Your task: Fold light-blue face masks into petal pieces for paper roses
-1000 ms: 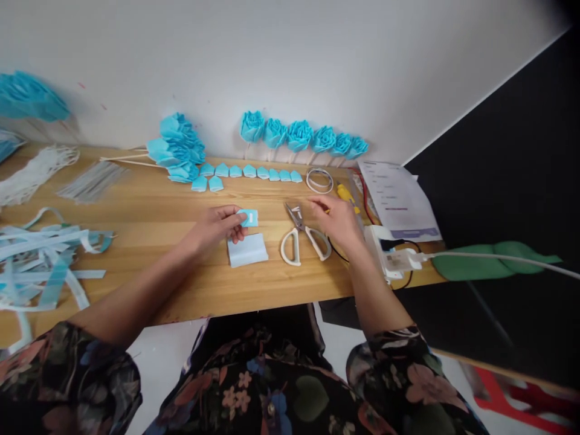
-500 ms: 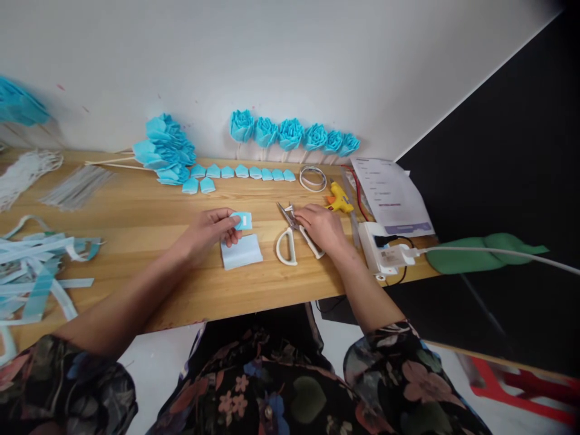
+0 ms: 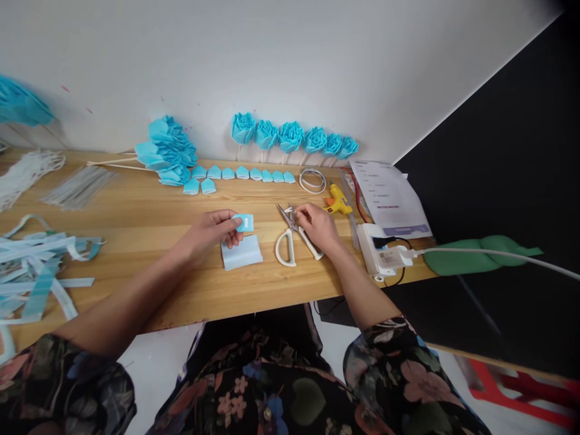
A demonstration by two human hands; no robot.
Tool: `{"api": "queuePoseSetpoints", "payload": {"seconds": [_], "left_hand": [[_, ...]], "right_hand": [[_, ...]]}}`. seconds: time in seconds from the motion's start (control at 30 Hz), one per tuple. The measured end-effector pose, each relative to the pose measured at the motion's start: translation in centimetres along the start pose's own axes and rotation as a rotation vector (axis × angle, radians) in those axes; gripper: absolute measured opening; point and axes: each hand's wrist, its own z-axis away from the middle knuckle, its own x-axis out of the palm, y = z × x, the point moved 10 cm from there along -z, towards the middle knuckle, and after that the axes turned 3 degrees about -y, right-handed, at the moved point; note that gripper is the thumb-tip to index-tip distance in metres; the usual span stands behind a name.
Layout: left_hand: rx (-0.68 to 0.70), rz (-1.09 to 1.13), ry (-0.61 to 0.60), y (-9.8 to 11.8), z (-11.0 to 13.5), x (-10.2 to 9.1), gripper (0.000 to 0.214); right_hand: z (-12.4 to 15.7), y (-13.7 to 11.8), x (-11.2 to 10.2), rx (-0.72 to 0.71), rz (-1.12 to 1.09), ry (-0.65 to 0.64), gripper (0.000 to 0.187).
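My left hand (image 3: 217, 229) pinches a small blue fabric piece (image 3: 249, 222) between thumb and fingers; a short white strip lies on its face. Just below, a pale folded fabric square (image 3: 242, 252) rests on the wooden table. My right hand (image 3: 316, 225) is beside the white-handled scissors (image 3: 290, 232), which lie with blades parted. Its fingers are curled together near the pivot and blades, and what they pinch, if anything, is too small to make out. Small pale scraps sit by the blades.
Behind stand several blue fabric flowers (image 3: 290, 137), a row of folded blue petals (image 3: 243, 173) and a tape roll (image 3: 312, 180). At right are a yellow glue gun (image 3: 338, 200), a power strip (image 3: 374, 251) and a paper sheet (image 3: 392, 199). Cut strips (image 3: 38, 266) heap up at left.
My right hand has shifted slightly, with its fingers drawn closer together by the scissors. My left hand still holds the blue piece in nearly the same spot.
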Motion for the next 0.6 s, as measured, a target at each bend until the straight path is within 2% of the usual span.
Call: {"api": "queuePoseSetpoints", "payload": {"seconds": [0.1,0.2,0.4,0.5,0.6], "left_hand": [[0.009,-0.004,-0.004,-0.1,-0.1,-0.1,0.030],[0.012,-0.009,-0.007,-0.3,-0.2,-0.1,0.033],[0.009,-0.052,-0.057,-0.1,0.0,0.3,0.035],[0.017,-0.070,-0.091,0.3,0.1,0.6,0.033],[0.025,-0.088,-0.111,0.5,0.3,0.9,0.031]], "right_hand": [[0.3,0.7,-0.6,0.065,-0.158,0.065,0.016],[1.1,-1.5,-1.7,0.033,-0.229,0.139,0.018],[3.2,-12.1,-3.8,-0.429,-0.170,0.268,0.014],[3.3,-14.4,-3.5,-0.542,-0.146,0.285,0.015],[3.1,-14.8,-2.7,-0.575,-0.105,0.285,0.016]]}}
